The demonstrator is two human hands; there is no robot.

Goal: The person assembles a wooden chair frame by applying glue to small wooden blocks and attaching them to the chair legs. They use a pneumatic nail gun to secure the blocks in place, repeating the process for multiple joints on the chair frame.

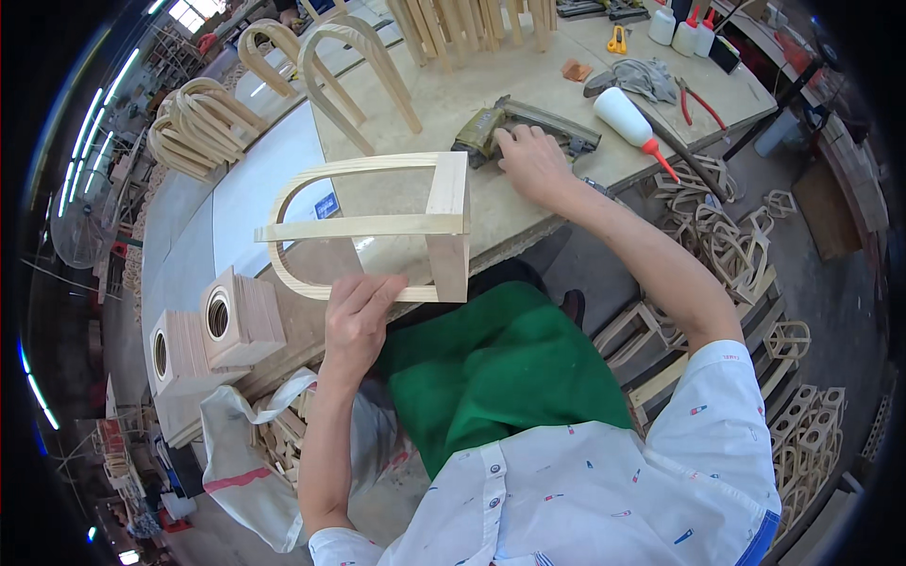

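Observation:
My left hand (pixel 357 321) is closed on the lower rail of a pale wooden frame (pixel 363 226), pinching it between thumb and fingers. The frame has a bent arch at its left, a flat block at its right end and a strip across the middle. It is held at the table's near edge. On the tabletop lies an olive-green nail gun (pixel 479 135), with my right hand (pixel 536 168) on it and the fingers curled at its grip. Parts of those fingertips are hidden.
Bent wooden arches (pixel 203 123) stand at the far left, with upright strips (pixel 472 28) at the back. Stacked blocks with round holes (pixel 241 316) sit left. A white glue bottle (pixel 623 115), red-handled pliers (pixel 698 104) and grey gloves (pixel 642 77) lie right. A sack (pixel 245 462) holds wood pieces.

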